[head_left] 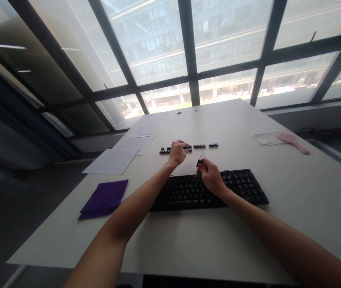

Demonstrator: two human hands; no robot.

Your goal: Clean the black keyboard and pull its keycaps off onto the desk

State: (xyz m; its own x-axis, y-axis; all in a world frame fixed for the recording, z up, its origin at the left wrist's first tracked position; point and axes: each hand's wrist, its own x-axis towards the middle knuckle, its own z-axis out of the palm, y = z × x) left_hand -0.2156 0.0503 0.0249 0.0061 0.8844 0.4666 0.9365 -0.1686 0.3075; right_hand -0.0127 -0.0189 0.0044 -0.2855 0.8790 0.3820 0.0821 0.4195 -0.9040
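Note:
My left hand (178, 153) is over loose black keycaps (199, 146) set out in a row on the white table. Its fingers look apart, partly hiding the keycaps beneath, and I make out nothing held in them. Pinched in my right hand (210, 175) is a keycap puller with a black handle (199, 162) and thin wire ends. This hand is just above the upper part of a black keyboard (185, 191), covering some of its keys. The keyboard lies flat in front of me, partly behind my left forearm.
A folded purple cloth (104, 197) lies left of the keyboard. White paper sheets (112, 161) run along the table's left edge. On the right are a pink hairbrush-shaped item (292, 141) and a clear plastic bag (265, 139). Windows rise beyond the table (218, 124).

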